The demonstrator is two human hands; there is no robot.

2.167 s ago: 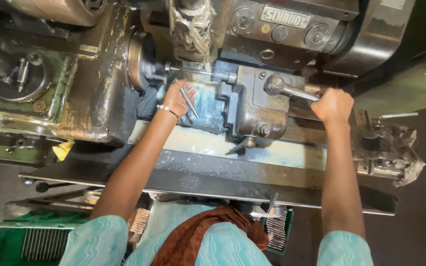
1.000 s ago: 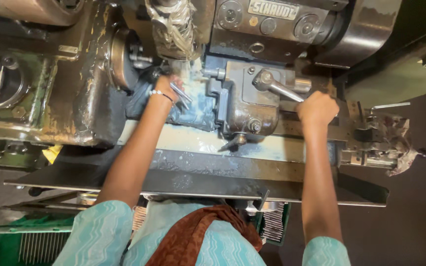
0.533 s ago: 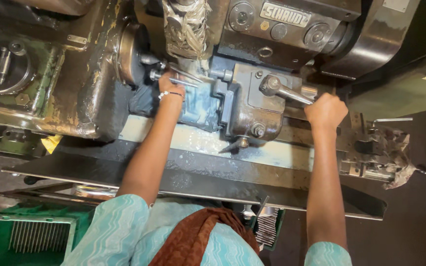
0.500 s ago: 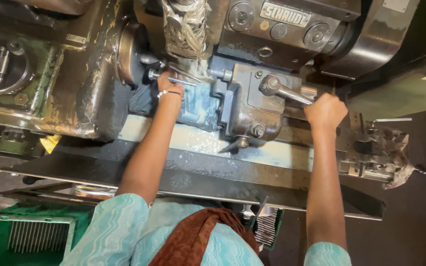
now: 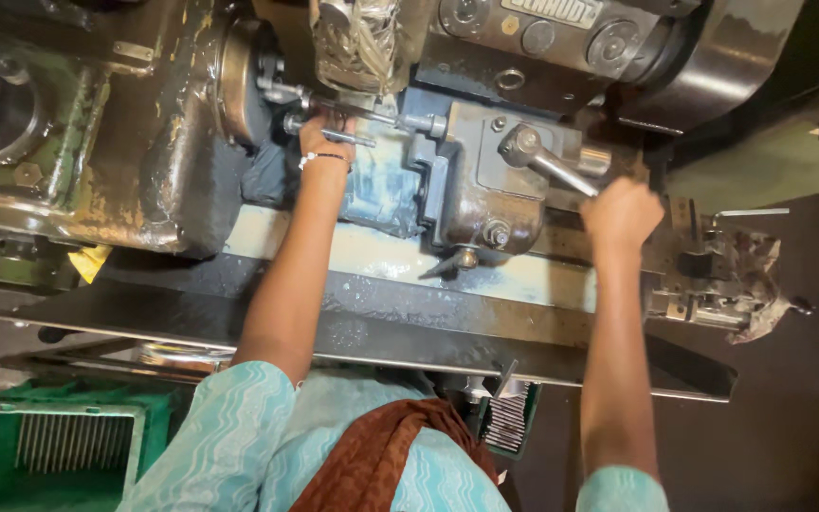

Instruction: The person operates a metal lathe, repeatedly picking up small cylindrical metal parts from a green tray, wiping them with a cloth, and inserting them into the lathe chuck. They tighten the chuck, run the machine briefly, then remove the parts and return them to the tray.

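At a lathe (image 5: pixel 485 190), the right hand (image 5: pixel 621 212) keeps a clenched grip on the lever (image 5: pixel 550 167) while the left hand (image 5: pixel 322 138), beside the chuck (image 5: pixel 239 81), pinches a rod (image 5: pixel 334 136).

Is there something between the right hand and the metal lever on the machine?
Nothing visible does. The right hand is closed around the end of the metal lever, in direct contact. The left hand is apart from it, at the thin rods beside the chuck.

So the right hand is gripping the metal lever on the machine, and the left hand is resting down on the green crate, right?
Not quite. The head view shows the left hand up at the machine's metal rods, not on the green crate. The right hand does grip the metal lever.
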